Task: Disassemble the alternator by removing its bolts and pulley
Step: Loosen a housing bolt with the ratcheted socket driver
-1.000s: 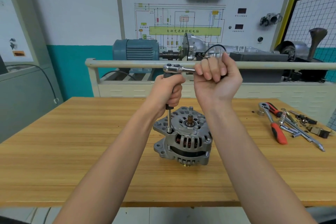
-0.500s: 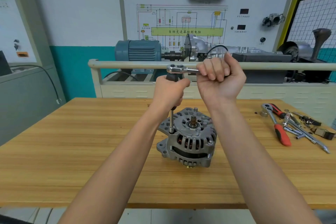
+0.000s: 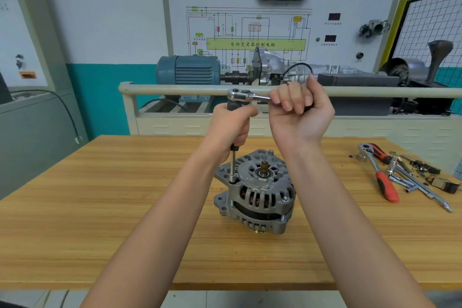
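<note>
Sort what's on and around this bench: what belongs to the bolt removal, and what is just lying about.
In use:
alternator
ratchet, handle gripped by right hand
extension bar, steadied by left hand, standing on the housing's edge

Lying about:
red-handled ratchet
loose wrenches and small parts
blue motor behind the rail

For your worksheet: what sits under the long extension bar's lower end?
The silver ribbed alternator housing, standing on the wooden table. The bolt head itself is covered by the socket.
</note>
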Action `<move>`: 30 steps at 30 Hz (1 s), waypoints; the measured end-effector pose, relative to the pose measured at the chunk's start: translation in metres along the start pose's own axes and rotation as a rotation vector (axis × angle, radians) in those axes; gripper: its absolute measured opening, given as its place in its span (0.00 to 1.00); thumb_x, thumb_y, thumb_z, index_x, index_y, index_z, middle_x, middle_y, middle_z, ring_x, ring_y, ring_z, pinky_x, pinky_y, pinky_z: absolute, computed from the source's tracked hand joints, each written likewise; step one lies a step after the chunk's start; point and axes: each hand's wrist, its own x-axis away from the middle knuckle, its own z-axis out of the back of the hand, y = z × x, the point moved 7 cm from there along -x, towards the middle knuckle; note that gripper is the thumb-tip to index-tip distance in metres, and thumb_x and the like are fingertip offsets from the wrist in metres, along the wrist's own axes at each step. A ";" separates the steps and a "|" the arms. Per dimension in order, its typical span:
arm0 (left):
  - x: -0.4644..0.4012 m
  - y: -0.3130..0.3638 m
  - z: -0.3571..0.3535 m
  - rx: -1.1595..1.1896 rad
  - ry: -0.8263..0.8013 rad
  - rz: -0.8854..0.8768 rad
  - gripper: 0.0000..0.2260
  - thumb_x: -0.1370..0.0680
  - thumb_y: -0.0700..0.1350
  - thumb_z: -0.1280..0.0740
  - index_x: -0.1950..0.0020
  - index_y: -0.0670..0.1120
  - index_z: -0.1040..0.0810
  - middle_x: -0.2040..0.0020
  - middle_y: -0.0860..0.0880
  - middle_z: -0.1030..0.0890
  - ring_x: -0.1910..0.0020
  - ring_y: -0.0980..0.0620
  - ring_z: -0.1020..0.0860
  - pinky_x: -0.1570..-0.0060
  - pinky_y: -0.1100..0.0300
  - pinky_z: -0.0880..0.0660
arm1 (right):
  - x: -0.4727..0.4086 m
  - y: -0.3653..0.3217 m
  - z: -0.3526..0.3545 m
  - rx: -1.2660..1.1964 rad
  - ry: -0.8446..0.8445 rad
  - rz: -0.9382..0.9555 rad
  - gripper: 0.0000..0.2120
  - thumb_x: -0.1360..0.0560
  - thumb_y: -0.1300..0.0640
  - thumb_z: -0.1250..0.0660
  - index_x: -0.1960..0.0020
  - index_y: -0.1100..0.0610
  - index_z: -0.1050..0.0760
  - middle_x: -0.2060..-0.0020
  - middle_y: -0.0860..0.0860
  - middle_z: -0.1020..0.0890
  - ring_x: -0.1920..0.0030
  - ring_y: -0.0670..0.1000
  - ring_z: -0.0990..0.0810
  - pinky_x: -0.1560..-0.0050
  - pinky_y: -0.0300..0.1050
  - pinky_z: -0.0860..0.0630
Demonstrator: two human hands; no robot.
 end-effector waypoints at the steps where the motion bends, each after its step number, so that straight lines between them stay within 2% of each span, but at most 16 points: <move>1: 0.000 0.000 0.002 -0.005 0.030 -0.006 0.21 0.24 0.34 0.38 0.74 0.48 0.40 0.81 0.52 0.41 0.83 0.55 0.46 0.78 0.68 0.48 | 0.007 -0.001 -0.005 0.081 -0.031 0.043 0.23 0.23 0.61 0.45 0.78 0.54 0.37 0.81 0.48 0.38 0.77 0.48 0.39 0.71 0.41 0.34; 3: 0.001 0.000 0.004 -0.014 0.090 -0.009 0.21 0.24 0.34 0.38 0.73 0.48 0.41 0.81 0.52 0.41 0.82 0.54 0.46 0.78 0.67 0.48 | 0.020 -0.002 -0.018 0.230 -0.114 0.168 0.24 0.21 0.63 0.46 0.76 0.54 0.37 0.80 0.49 0.37 0.75 0.49 0.38 0.67 0.43 0.33; 6: 0.003 -0.001 0.004 -0.016 0.134 -0.005 0.20 0.24 0.34 0.38 0.72 0.48 0.40 0.81 0.53 0.41 0.83 0.55 0.46 0.79 0.68 0.48 | 0.044 0.000 -0.035 0.490 -0.223 0.430 0.20 0.23 0.66 0.45 0.73 0.55 0.35 0.79 0.49 0.35 0.74 0.52 0.38 0.66 0.48 0.35; 8: 0.005 -0.001 0.004 -0.007 0.132 -0.013 0.19 0.25 0.33 0.39 0.71 0.48 0.40 0.82 0.54 0.41 0.83 0.56 0.46 0.79 0.68 0.48 | 0.052 0.005 -0.042 0.554 -0.247 0.490 0.20 0.25 0.67 0.45 0.73 0.54 0.33 0.79 0.49 0.35 0.74 0.51 0.38 0.66 0.49 0.36; 11: 0.006 0.000 0.006 0.003 0.056 -0.038 0.19 0.25 0.33 0.36 0.71 0.47 0.39 0.80 0.52 0.41 0.82 0.54 0.45 0.79 0.66 0.46 | 0.041 0.003 -0.039 0.430 -0.228 0.384 0.21 0.25 0.65 0.44 0.76 0.53 0.34 0.80 0.48 0.35 0.75 0.50 0.38 0.67 0.46 0.36; 17: 0.009 0.006 -0.003 0.049 -0.186 -0.056 0.20 0.25 0.33 0.35 0.75 0.45 0.32 0.79 0.48 0.34 0.81 0.51 0.37 0.77 0.64 0.37 | -0.001 -0.001 -0.005 -0.011 -0.044 -0.033 0.22 0.27 0.60 0.42 0.79 0.54 0.38 0.83 0.48 0.39 0.79 0.47 0.40 0.73 0.40 0.37; 21: 0.007 -0.002 -0.013 -0.021 -0.205 0.047 0.23 0.23 0.39 0.34 0.74 0.47 0.40 0.81 0.52 0.42 0.83 0.54 0.45 0.79 0.66 0.46 | -0.020 0.002 0.015 -0.172 0.037 -0.155 0.21 0.26 0.61 0.41 0.77 0.55 0.39 0.82 0.48 0.39 0.80 0.47 0.40 0.75 0.39 0.36; 23: 0.004 -0.005 -0.013 -0.036 -0.139 0.066 0.24 0.22 0.40 0.34 0.74 0.49 0.42 0.80 0.52 0.44 0.83 0.55 0.47 0.79 0.67 0.48 | -0.026 0.004 0.023 -0.159 0.034 -0.180 0.19 0.26 0.58 0.38 0.75 0.56 0.35 0.80 0.48 0.35 0.78 0.48 0.34 0.71 0.40 0.30; 25: 0.003 -0.006 -0.011 -0.043 -0.073 0.058 0.24 0.22 0.38 0.36 0.75 0.50 0.42 0.80 0.52 0.43 0.83 0.54 0.47 0.79 0.68 0.47 | -0.024 0.005 0.029 0.034 -0.041 -0.213 0.13 0.27 0.50 0.35 0.65 0.59 0.26 0.72 0.51 0.26 0.68 0.50 0.24 0.57 0.45 0.23; 27: 0.003 -0.006 -0.011 -0.054 -0.046 0.044 0.26 0.23 0.37 0.37 0.78 0.52 0.40 0.81 0.52 0.42 0.83 0.54 0.46 0.79 0.68 0.47 | -0.015 0.006 0.046 0.480 -0.125 -0.239 0.19 0.27 0.45 0.35 0.50 0.61 0.23 0.55 0.55 0.18 0.49 0.54 0.19 0.40 0.47 0.26; 28: 0.004 -0.006 -0.010 -0.056 -0.042 0.043 0.27 0.23 0.36 0.37 0.79 0.52 0.39 0.81 0.53 0.42 0.84 0.55 0.46 0.79 0.68 0.47 | -0.009 0.008 0.056 0.784 -0.185 -0.253 0.19 0.26 0.45 0.35 0.45 0.60 0.23 0.49 0.55 0.17 0.43 0.54 0.20 0.37 0.47 0.28; 30: 0.005 -0.007 -0.010 -0.045 -0.053 0.049 0.27 0.23 0.36 0.37 0.80 0.52 0.38 0.82 0.53 0.41 0.84 0.55 0.45 0.80 0.68 0.46 | 0.004 0.014 0.080 1.320 -0.258 -0.341 0.16 0.28 0.45 0.32 0.45 0.52 0.20 0.47 0.47 0.16 0.42 0.45 0.21 0.39 0.43 0.28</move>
